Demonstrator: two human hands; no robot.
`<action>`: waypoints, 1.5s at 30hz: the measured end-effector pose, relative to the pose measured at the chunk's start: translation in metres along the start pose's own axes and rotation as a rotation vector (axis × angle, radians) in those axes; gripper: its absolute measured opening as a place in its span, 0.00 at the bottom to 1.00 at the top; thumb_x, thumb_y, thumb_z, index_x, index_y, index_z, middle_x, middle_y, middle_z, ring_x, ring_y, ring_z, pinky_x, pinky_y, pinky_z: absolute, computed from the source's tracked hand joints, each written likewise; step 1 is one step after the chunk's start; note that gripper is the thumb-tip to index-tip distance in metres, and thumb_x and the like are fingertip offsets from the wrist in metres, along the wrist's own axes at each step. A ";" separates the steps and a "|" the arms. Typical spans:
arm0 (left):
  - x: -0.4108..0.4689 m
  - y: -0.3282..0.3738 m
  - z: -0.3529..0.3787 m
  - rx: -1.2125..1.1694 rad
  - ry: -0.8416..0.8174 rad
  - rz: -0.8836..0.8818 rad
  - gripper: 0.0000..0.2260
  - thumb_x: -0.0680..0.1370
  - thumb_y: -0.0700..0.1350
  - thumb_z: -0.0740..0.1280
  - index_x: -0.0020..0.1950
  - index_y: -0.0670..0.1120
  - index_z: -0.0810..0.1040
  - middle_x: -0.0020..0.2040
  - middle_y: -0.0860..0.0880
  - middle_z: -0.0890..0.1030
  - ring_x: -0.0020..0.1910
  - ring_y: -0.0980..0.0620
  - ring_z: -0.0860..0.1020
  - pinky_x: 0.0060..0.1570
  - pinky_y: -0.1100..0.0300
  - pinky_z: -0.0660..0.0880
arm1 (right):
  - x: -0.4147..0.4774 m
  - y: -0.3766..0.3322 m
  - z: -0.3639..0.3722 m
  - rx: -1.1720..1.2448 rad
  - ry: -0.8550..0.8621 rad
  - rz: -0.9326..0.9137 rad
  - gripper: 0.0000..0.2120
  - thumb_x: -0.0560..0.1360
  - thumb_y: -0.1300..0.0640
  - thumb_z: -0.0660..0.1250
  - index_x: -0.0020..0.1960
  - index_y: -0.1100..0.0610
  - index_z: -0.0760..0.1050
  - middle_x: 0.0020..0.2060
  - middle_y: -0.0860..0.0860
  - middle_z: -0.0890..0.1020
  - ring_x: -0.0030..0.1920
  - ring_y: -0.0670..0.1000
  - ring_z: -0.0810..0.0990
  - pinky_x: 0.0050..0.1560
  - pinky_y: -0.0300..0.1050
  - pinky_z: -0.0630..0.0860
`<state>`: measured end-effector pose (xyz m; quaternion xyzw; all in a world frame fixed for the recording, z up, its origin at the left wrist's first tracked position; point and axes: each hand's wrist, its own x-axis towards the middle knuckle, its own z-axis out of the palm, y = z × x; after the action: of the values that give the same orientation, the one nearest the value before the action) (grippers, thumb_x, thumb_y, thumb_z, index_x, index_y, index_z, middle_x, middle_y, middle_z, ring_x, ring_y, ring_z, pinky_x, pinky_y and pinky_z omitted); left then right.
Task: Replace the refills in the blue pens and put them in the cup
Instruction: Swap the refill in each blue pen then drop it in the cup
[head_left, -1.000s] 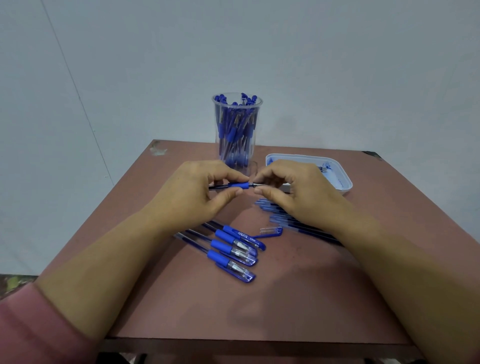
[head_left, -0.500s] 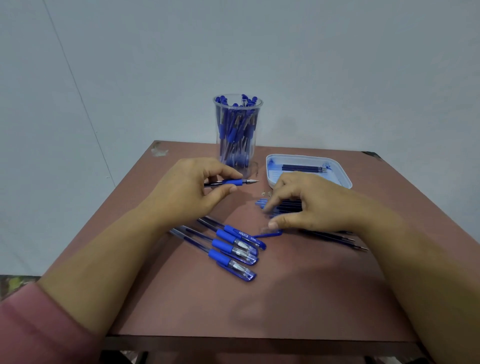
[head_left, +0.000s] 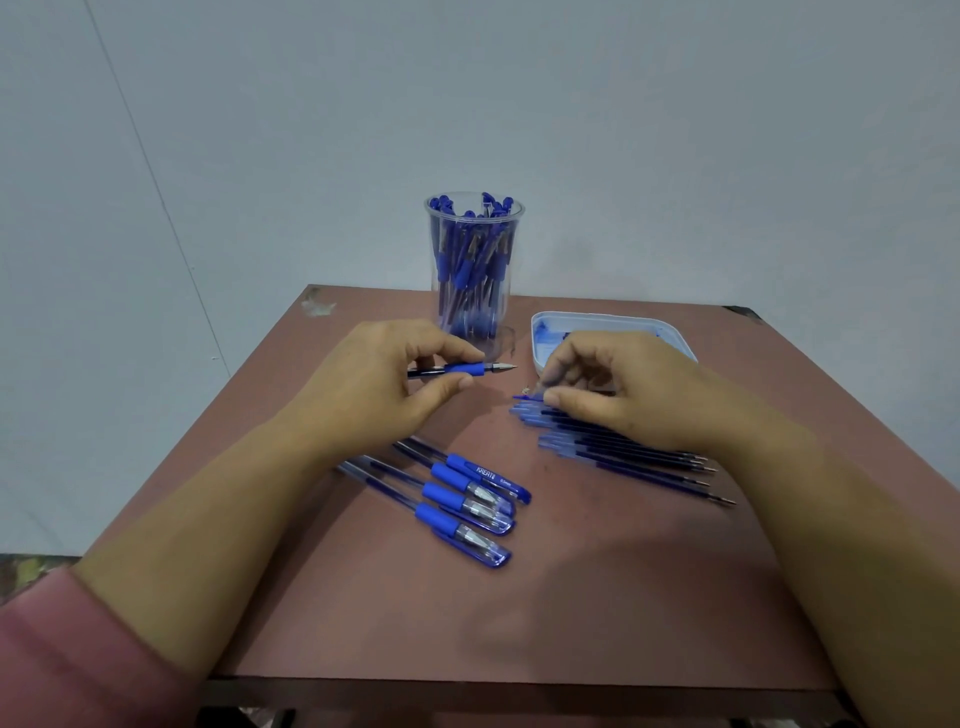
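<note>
Blue pen (head_left: 462, 369), pinched level in the left hand (head_left: 374, 384): align the cap (head_left: 525, 397) pinched by the right hand (head_left: 623, 389) squarely with the tip

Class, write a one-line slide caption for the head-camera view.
Left hand holds a blue pen; right hand pinches a small blue piece over loose refills, before the filled cup.

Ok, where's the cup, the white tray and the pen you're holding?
cup (head_left: 475, 270): head view, clear side wall.
white tray (head_left: 543, 348): head view, left wall.
held pen (head_left: 467, 369): head view, blue grip.
</note>
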<state>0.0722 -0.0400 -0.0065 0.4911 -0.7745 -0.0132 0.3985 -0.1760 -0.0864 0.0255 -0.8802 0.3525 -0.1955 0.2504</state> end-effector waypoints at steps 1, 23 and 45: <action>0.000 0.001 0.000 -0.001 0.001 0.001 0.09 0.74 0.45 0.74 0.54 0.53 0.84 0.43 0.61 0.81 0.40 0.57 0.78 0.43 0.59 0.77 | 0.001 0.001 -0.001 -0.005 0.047 -0.012 0.04 0.75 0.53 0.70 0.45 0.44 0.76 0.41 0.41 0.81 0.42 0.41 0.78 0.44 0.33 0.75; -0.002 0.013 0.007 -0.021 -0.024 0.005 0.10 0.73 0.42 0.75 0.53 0.49 0.85 0.36 0.64 0.76 0.36 0.66 0.75 0.39 0.75 0.67 | 0.016 0.002 0.036 0.081 0.258 -0.160 0.05 0.74 0.55 0.71 0.48 0.46 0.80 0.41 0.48 0.84 0.41 0.52 0.81 0.45 0.52 0.77; -0.030 0.017 -0.004 0.267 -0.543 -0.017 0.37 0.73 0.74 0.49 0.74 0.52 0.67 0.72 0.56 0.69 0.69 0.58 0.68 0.68 0.60 0.66 | 0.013 0.009 0.000 0.421 0.638 0.046 0.09 0.79 0.62 0.63 0.45 0.49 0.75 0.39 0.46 0.77 0.37 0.42 0.74 0.43 0.36 0.73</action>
<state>0.0681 -0.0066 -0.0147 0.5242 -0.8434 -0.0454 0.1086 -0.1723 -0.1012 0.0224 -0.6963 0.3844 -0.5221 0.3079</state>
